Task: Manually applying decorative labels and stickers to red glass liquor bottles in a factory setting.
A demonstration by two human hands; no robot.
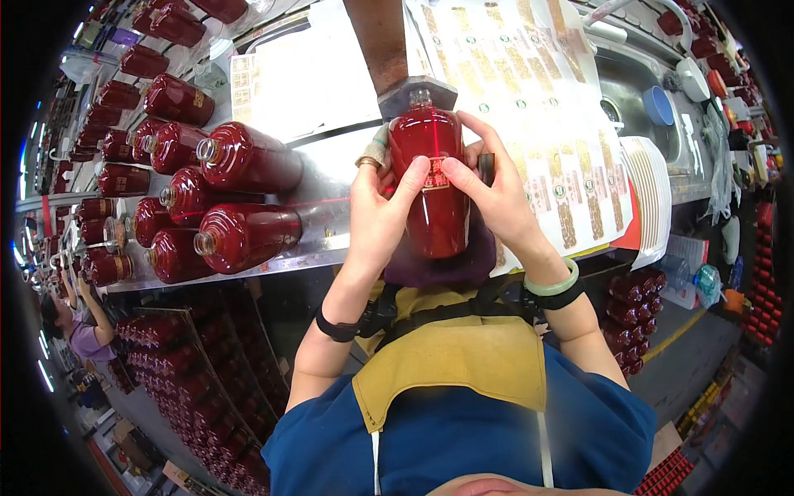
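A dark red glass bottle (438,219) stands nearly upright before me, its clear threaded neck pointing away and its base toward my body. My left hand (380,202) grips its left side, with wrapping on a finger. On the opposite side my right hand (503,202) closes round the bottle, and a dark object shows by its fingers. Both thumbs press on a small gold-and-red label (436,175) on the bottle's front. Beneath the bottle's lower end lies a dark purple cloth (405,271). The neck meets a grey angular block (389,102) behind it.
Several red bottles (248,157) lie on the metal bench at left. Sheets of gold decals (571,178) cover the right side, beside a sink (633,83) holding a blue bowl (657,106). A brown post (376,37) rises ahead. Another person (87,335) works far left.
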